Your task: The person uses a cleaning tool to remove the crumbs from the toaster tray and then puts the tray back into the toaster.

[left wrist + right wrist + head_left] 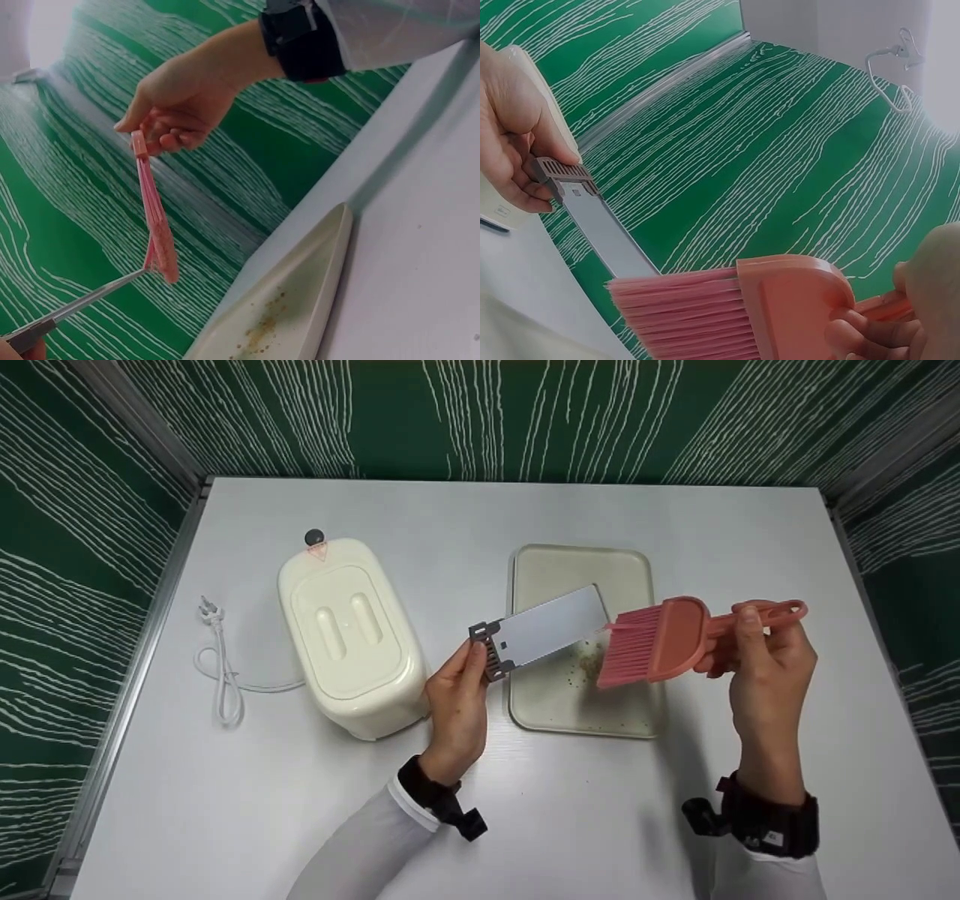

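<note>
My left hand (459,701) pinches the grey slotted end of a flat metal crumb tray (555,622), thumb on top. The plate slants over a beige tray (585,716), its far end toward the right. My right hand (772,675) grips the handle of a pink-bristled brush (679,641). The bristle tips (641,289) meet the free end of the crumb tray in the right wrist view. Brown crumbs (266,326) lie scattered on the beige tray beneath.
A cream toaster (349,622) with its lid on stands left of my left hand. Its white cord and plug (217,622) lie coiled farther left on the white table (435,525). Green walls (480,420) with white streaks surround the table's back and sides.
</note>
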Motion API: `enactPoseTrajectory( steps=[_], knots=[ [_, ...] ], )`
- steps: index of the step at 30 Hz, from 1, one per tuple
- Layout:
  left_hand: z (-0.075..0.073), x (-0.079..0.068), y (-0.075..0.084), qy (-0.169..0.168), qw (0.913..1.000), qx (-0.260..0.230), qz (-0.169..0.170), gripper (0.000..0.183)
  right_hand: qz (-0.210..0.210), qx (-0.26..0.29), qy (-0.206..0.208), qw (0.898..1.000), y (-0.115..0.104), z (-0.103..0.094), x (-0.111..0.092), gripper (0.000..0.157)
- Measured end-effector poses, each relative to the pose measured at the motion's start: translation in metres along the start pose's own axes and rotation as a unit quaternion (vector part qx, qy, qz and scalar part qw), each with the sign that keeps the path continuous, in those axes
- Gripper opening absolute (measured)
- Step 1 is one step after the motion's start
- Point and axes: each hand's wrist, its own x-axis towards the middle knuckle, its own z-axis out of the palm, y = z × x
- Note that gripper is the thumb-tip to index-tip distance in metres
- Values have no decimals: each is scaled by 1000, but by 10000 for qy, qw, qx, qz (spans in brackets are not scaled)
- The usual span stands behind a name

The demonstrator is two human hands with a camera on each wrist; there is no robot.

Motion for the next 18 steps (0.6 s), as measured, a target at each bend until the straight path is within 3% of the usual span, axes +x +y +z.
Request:
enactPoseTrajectory(
  steps=[9,13,18],
  knots=[
    [2,-1,-2,-14,10000,-2,-17,36,262,-165,83,9995,2,-6,1,16],
    [3,-2,-1,-38,10000,3,-21,36,166,-178,104,9996,1,-4,0,13],
    [5,-6,3,5,10000,72,-10,35,38,-115,-159,9998,1,-3,1,19]
  ],
)
